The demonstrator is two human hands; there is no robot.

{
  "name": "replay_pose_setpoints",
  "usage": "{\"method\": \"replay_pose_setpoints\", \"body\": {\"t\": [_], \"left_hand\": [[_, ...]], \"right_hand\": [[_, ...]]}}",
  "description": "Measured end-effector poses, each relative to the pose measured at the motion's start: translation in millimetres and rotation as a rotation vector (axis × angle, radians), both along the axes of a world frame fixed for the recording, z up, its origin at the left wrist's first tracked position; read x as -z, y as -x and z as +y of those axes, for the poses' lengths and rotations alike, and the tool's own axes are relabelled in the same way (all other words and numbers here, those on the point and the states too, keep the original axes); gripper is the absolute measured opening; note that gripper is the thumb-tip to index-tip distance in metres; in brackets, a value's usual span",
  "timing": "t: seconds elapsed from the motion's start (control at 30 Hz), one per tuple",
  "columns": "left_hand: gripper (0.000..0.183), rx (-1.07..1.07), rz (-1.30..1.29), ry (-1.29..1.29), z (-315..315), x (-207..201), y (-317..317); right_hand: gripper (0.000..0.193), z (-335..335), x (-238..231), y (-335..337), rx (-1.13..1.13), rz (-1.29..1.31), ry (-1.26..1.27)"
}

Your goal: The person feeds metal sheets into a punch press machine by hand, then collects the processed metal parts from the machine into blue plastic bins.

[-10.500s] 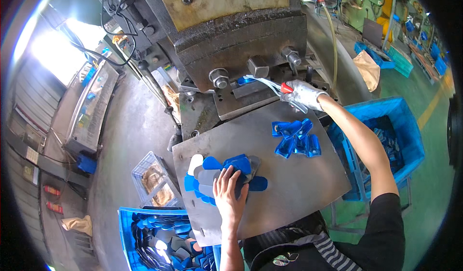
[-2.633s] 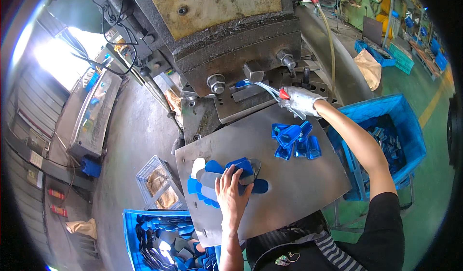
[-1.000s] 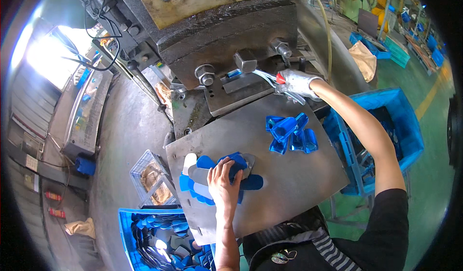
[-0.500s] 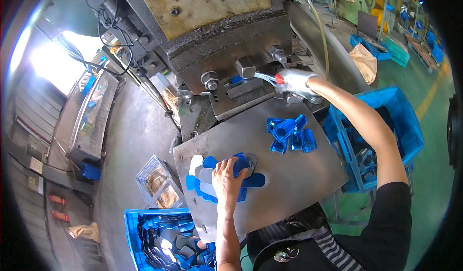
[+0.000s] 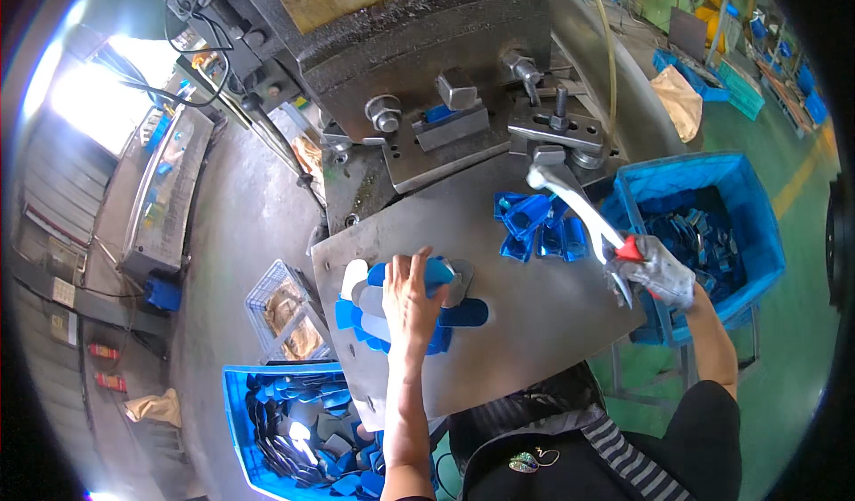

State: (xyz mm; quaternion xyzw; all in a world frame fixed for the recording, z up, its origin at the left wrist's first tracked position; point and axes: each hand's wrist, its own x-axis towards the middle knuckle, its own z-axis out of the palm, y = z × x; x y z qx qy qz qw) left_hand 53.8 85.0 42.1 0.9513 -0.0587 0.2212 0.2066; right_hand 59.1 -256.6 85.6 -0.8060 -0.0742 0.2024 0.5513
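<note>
My bare left hand [image 5: 411, 309] rests over a spread of flat, round-ended blue and grey plates [image 5: 463, 312] on the metal table. Its fingers and thumb grip one blue plate [image 5: 436, 273] from above. In my right hand [image 5: 661, 274], which wears a pale glove, are metal pliers [image 5: 579, 200] with red grips, held over the table's right side. Their long silver end points up and left toward the press. Bent blue pieces [image 5: 527, 216] lie in a small heap left of the pliers. A blue piece [image 5: 438, 113] sits in the die [image 5: 452, 130] under the press.
The press [image 5: 427, 56] with large bolts stands beyond the tilted table [image 5: 534, 323]. At right is a blue crate [image 5: 757, 207] of bent parts. A blue bin [image 5: 233, 412] of flat plates stands lower left, beside a lighter crate [image 5: 258, 309] with brown material.
My right hand has drawn the pliers back from the die, down and right to the table's right side. My left hand stays at the plates, its gripped blue plate turned flatter.
</note>
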Motion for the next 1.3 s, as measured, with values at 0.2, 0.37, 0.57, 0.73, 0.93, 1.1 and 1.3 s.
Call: {"method": "replay_pose_setpoints", "body": {"t": [0.2, 0.37, 0.57, 0.73, 0.93, 1.1, 1.3], "left_hand": [[0.026, -0.054, 0.179, 0.088, 7.3, -3.2, 8.7], [0.014, -0.111, 0.108, 0.789, 13.8, -3.8, 24.2], [0.017, -0.069, 0.271, 1.635, 8.4, 3.9, 24.6], [0.024, -0.021, 0.259, 1.624, -4.5, -5.6, 27.8], [0.017, 0.046, 0.323, 1.565, 2.8, 7.6, 26.3], [0.019, 0.078, 0.347, 1.6, -12.6, 0.9, 30.7], [0.023, -0.007, 0.403, 1.663, -13.8, 7.8, 31.3]], "right_hand": [[0.02, -13.1, 4.1, 22.8, 0.195, 0.112, -0.279], [0.019, -3.6, 16.5, 32.9, 0.175, 0.223, -0.286], [0.019, 3.3, 12.2, 27.8, 0.059, 0.275, -0.237], [0.026, 17.8, 8.6, 21.1, -0.102, 0.173, 0.09], [0.02, 44.2, -7.9, -26.0, -0.242, 0.081, 0.153], [0.016, 79.3, 31.9, -118.9, -0.304, -0.428, 0.006], [0.015, 144.8, 23.3, -157.3, -0.003, 0.068, -0.324]]}}
